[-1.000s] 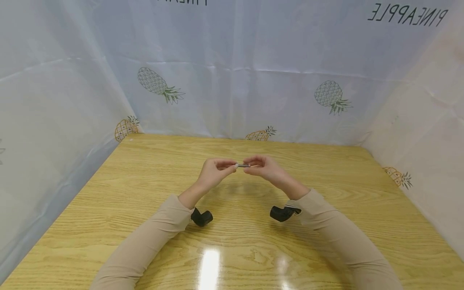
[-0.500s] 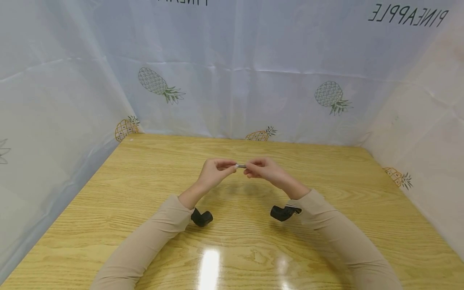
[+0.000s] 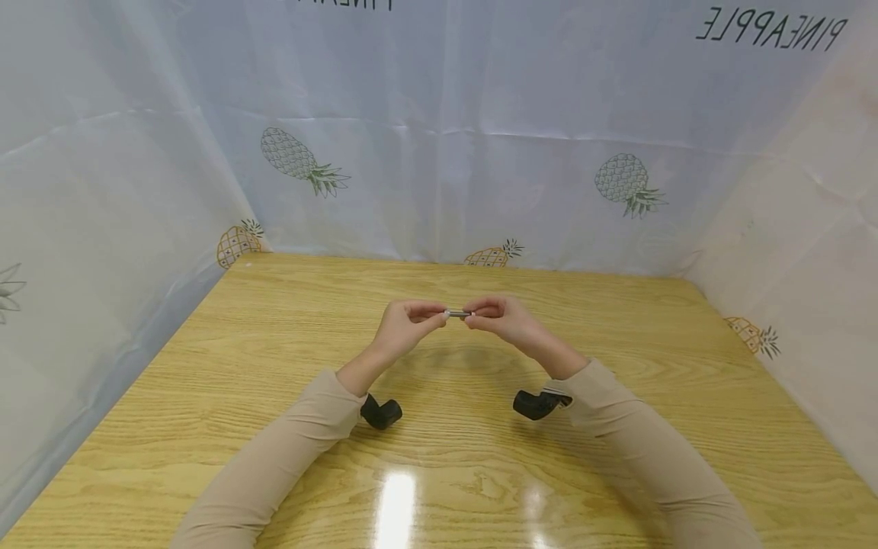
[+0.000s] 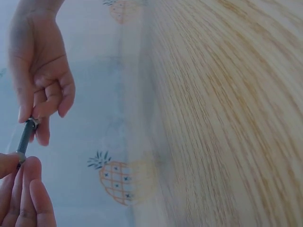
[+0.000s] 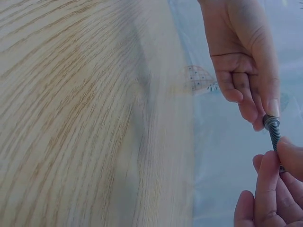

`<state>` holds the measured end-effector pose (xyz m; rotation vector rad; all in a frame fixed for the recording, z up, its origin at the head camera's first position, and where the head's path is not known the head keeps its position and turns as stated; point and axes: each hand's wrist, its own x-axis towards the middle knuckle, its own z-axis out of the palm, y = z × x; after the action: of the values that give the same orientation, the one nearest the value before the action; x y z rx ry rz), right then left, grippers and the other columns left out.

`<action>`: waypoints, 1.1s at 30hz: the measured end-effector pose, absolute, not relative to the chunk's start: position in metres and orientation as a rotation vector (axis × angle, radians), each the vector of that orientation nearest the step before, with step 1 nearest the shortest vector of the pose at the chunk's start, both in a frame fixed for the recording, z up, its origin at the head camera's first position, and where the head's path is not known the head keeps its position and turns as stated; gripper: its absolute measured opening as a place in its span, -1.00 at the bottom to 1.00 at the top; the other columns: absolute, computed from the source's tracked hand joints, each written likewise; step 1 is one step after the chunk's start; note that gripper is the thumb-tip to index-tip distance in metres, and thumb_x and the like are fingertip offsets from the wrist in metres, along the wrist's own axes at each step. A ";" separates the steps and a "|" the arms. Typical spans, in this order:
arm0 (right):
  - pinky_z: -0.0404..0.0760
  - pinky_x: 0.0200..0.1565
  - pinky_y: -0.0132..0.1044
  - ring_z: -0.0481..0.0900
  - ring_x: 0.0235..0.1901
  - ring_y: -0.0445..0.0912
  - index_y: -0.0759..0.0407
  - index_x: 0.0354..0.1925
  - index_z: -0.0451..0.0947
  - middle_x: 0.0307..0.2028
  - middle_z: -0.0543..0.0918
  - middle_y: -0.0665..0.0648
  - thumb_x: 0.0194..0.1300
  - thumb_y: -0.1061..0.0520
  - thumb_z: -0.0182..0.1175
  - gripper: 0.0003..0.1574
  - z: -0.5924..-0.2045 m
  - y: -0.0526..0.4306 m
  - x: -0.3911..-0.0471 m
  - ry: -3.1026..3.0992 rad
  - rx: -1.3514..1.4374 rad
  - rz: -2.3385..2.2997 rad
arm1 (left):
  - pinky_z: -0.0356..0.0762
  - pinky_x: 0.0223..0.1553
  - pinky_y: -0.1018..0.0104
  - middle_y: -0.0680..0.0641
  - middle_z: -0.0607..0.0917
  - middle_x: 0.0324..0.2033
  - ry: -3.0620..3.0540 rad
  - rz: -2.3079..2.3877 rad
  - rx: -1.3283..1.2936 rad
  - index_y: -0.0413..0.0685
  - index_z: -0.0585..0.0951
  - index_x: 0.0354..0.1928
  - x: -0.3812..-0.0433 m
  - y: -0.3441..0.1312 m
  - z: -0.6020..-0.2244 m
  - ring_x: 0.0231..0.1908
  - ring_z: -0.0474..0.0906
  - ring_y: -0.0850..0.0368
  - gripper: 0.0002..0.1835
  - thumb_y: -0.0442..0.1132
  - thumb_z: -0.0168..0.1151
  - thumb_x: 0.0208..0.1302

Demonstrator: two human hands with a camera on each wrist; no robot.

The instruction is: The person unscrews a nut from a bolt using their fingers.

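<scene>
A small metal bolt (image 3: 458, 313) lies roughly level between my two hands, above the table. My left hand (image 3: 406, 326) pinches its left end between thumb and fingers. In the right wrist view, the wider, head-like end of the bolt (image 5: 271, 122) sits under my left thumb, and the thread shows below it. My right hand (image 3: 504, 319) has its thumb and index finger on either side of the other end. A small silver nut-like ring (image 4: 33, 121) shows at those fingertips in the left wrist view, partly hidden by them.
Beneath both hands is a wood-grain table (image 3: 453, 450). A white curtain (image 3: 446, 152) with pineapple prints surrounds its back and sides. Black angled pieces (image 3: 382, 413) stick out under both wrists by the beige sleeves.
The right thumb and fingers slid left along the bolt, then drew back to the right, baring more of it again. My left hand has stayed in place.
</scene>
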<state>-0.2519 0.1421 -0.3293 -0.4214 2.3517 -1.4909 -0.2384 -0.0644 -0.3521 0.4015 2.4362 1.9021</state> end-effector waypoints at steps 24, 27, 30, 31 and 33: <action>0.43 0.11 0.06 0.54 -0.01 0.15 0.24 0.05 0.48 -0.06 0.56 0.29 0.22 0.16 0.17 -0.58 -0.331 0.147 -0.252 2.436 -0.411 -1.517 | 0.57 -0.09 0.24 -0.17 0.69 -0.15 2.433 1.887 0.317 -0.13 0.63 -0.08 -0.241 -0.064 -0.350 -0.15 0.63 0.00 -0.71 -0.18 0.23 0.17; 0.45 0.09 0.06 0.56 -0.03 0.12 0.25 0.05 0.48 -0.04 0.56 0.30 0.22 0.18 0.17 -0.58 -0.333 0.149 -0.253 2.445 -0.429 -1.512 | 0.57 -0.10 0.24 -0.17 0.69 -0.16 2.438 1.879 0.312 -0.12 0.64 -0.09 -0.242 -0.065 -0.350 -0.15 0.63 0.00 -0.72 -0.18 0.23 0.17; 0.46 0.08 0.05 0.58 -0.04 0.09 0.25 0.06 0.48 -0.03 0.56 0.30 0.22 0.18 0.17 -0.57 -0.335 0.152 -0.255 2.461 -0.437 -1.504 | 0.58 -0.10 0.25 -0.17 0.69 -0.16 2.441 1.872 0.311 -0.13 0.64 -0.09 -0.244 -0.066 -0.351 -0.16 0.64 -0.01 -0.72 -0.19 0.23 0.17; 0.46 0.08 0.05 0.58 -0.04 0.08 0.25 0.06 0.47 -0.03 0.56 0.30 0.21 0.17 0.18 -0.57 -0.336 0.153 -0.256 2.467 -0.438 -1.498 | 0.58 -0.11 0.25 -0.17 0.69 -0.16 2.444 1.866 0.309 -0.13 0.64 -0.09 -0.245 -0.066 -0.352 -0.16 0.64 -0.01 -0.72 -0.20 0.23 0.17; 0.47 0.07 0.04 0.58 -0.05 0.07 0.26 0.07 0.47 -0.02 0.56 0.29 0.21 0.17 0.18 -0.55 -0.337 0.154 -0.258 2.473 -0.430 -1.495 | 0.58 -0.11 0.26 -0.17 0.69 -0.16 2.455 1.848 0.304 -0.14 0.63 -0.09 -0.246 -0.067 -0.352 -0.17 0.64 0.01 -0.72 -0.20 0.24 0.17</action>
<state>-0.2580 0.1543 -0.3374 -0.4301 2.4731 -1.4949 -0.2456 -0.0667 -0.3524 0.3040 2.4545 1.8476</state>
